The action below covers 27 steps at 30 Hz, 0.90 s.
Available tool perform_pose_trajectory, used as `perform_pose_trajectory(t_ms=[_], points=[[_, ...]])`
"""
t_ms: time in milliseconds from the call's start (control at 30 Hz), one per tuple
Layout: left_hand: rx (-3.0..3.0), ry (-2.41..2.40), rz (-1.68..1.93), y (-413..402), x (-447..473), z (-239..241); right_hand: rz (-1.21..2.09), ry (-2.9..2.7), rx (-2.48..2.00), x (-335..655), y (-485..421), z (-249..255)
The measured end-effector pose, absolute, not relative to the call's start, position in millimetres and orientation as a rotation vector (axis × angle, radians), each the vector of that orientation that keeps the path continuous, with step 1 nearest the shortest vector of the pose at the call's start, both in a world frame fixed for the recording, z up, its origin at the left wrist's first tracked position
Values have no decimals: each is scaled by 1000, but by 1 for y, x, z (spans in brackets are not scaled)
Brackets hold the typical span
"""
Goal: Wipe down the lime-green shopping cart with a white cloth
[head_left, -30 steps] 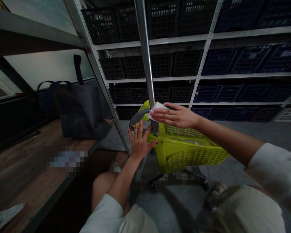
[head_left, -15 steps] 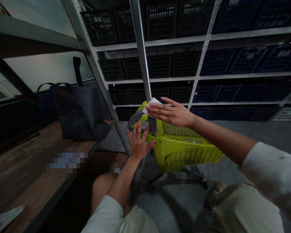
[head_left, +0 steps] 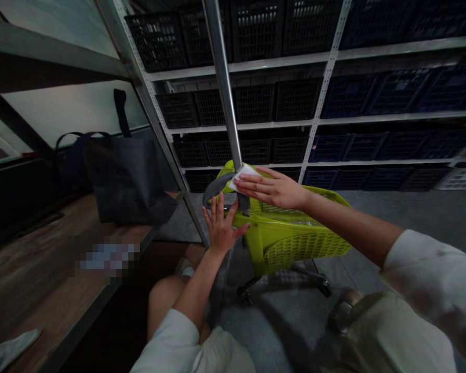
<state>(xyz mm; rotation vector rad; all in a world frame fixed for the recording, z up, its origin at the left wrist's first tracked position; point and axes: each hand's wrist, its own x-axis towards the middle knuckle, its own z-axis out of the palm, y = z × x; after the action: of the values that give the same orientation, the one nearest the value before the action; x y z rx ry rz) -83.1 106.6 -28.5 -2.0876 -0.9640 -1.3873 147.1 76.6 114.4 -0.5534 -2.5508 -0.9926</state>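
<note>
R hand [head_left: 274, 189] presses white cloth [head_left: 244, 172] flat on cart handle [head_left: 217, 187]; L hand [head_left: 220, 228] spread wide, braced on green cart [head_left: 295, 243].

A dark tote bag [head_left: 126, 176] is standing on a wooden shelf board [head_left: 42, 269], well left of the left hand [head_left: 219, 228]. Black crates [head_left: 256, 103] and blue crates [head_left: 392, 93] are filling metal racks [head_left: 373, 52] beyond the right hand [head_left: 275, 189]. A pale rag [head_left: 8, 349] is lying at the board's near end.

Glossy lime plastic cart [head_left: 295, 243], shiny metal pole [head_left: 225, 98], white wipe [head_left: 244, 171] perhaps paper, rough wooden counter [head_left: 42, 290].
</note>
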Motion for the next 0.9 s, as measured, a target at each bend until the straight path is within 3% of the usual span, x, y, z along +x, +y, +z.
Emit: perform_pose_trajectory(t_ms=[133, 367, 567, 767, 900], points=[[-2076, -941, -1389, 107, -83, -28, -970, -2640, -351, 152, 75, 87], [-2115, -975, -1398, 106, -84, -28, -876, -2547, -617, 148, 78, 122], [-2109, -991, -1378, 107, -84, -29, -867, -2632, -392, 152, 74, 91], [-2130, -989, -1386, 105, -84, -28, -823, -2529, -605, 146, 81, 125], [-2126, -947, -1406, 106, -85, -27, -927, -2561, -506, 147, 77, 96]])
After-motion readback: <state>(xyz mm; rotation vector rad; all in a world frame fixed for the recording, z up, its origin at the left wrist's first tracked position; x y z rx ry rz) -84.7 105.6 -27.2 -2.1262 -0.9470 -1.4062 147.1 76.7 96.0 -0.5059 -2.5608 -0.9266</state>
